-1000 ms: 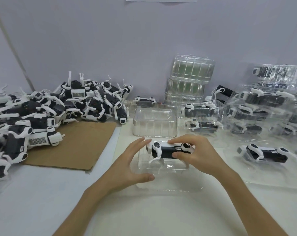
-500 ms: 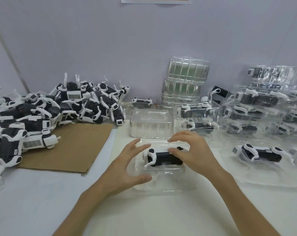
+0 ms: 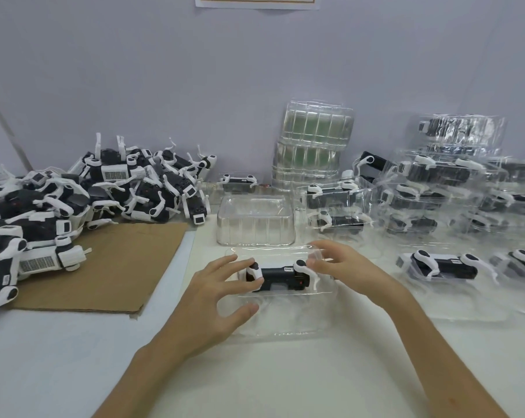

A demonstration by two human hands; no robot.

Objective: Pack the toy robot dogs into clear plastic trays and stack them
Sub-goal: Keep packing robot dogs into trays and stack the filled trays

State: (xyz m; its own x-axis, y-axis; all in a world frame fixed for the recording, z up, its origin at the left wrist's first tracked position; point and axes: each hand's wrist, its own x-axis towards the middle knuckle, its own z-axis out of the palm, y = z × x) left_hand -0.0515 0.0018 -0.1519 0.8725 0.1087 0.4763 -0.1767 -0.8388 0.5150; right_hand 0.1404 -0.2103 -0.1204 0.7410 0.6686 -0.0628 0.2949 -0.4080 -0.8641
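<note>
**Clear plastic tray [image 3: 285,325] holds one dog, a hand at each end**

White table [image 3: 255,381] fills the bottom of the frame, and both bare forearms rise from it toward the centre. The tray lies flat at the centre, and the black-and-white toy robot dog [image 3: 281,277] sits in its far half, lengthways across the frame.

The left hand [image 3: 222,294] is released and grasps nothing. Its fingers are spread, with the fingertips resting on the white leg at the dog's left end. The thumb lies apart, lower down on the tray floor.

The right hand [image 3: 345,271] is loosely arched and also released. Its fingertips touch the white leg at the dog's right end, and nothing is clenched in it. The dog thus lies between the two hands, touched at both ends.

At the left, a brown cardboard sheet [image 3: 110,267] lies on the table. A heap of loose dogs [image 3: 110,188] spreads over its far and left edges.

Just beyond the centre tray stands an upturned empty tray [image 3: 255,227]. At the right edge, level with the hands, more dogs in open trays [image 3: 442,267] lie side by side.

Farther back on the right, packed trays [image 3: 430,182] are piled on one another. A leaning stack of empty trays [image 3: 314,146] stands against the pale wall [image 3: 165,70] at the upper centre.
</note>
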